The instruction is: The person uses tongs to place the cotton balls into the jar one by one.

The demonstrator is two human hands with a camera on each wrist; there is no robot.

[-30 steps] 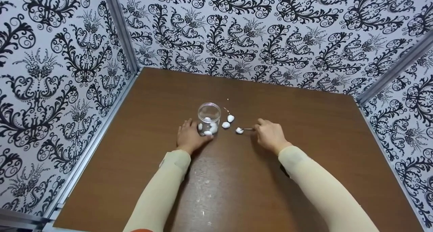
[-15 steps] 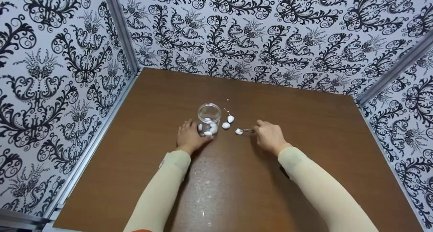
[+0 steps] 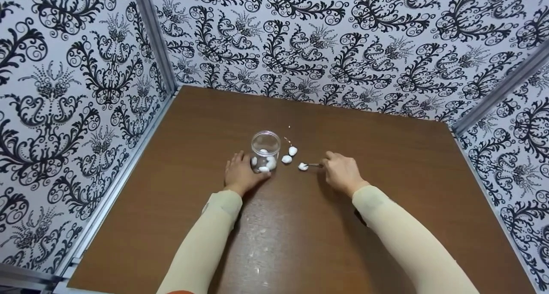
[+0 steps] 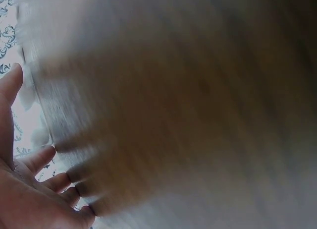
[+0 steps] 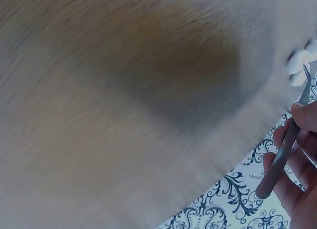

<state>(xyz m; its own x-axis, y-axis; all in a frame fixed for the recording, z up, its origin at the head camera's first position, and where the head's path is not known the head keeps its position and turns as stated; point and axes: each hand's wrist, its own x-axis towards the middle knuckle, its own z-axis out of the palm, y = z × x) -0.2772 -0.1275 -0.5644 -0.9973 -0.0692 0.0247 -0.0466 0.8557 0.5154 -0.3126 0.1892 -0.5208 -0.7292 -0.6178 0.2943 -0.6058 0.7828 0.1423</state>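
A clear plastic jar [image 3: 265,144] stands upright and lidless on the brown table, several white cotton balls [image 3: 270,163] inside it. My left hand [image 3: 242,174] holds it low down, thumb at the front and fingers along the left side; the left wrist view shows this hand [image 4: 29,189] only at its edge. With my right hand [image 3: 343,172] I grip metal tweezers [image 5: 285,154], their tips at a cotton ball [image 3: 303,166] right of the jar. Whether that ball touches the table is hard to tell. Two more cotton balls, one nearer [image 3: 286,159] and one farther [image 3: 293,151], lie between.
Small bright specks [image 3: 288,139] show on the table [image 3: 377,139] behind the loose cotton balls. Patterned wall panels [image 3: 317,41] with metal posts [image 3: 154,41] enclose the table at the back and sides.
The tweezers' tips and the cotton ball at them have shifted very slightly toward me over the second. Jar, left hand and the two loose cotton balls stay in place.
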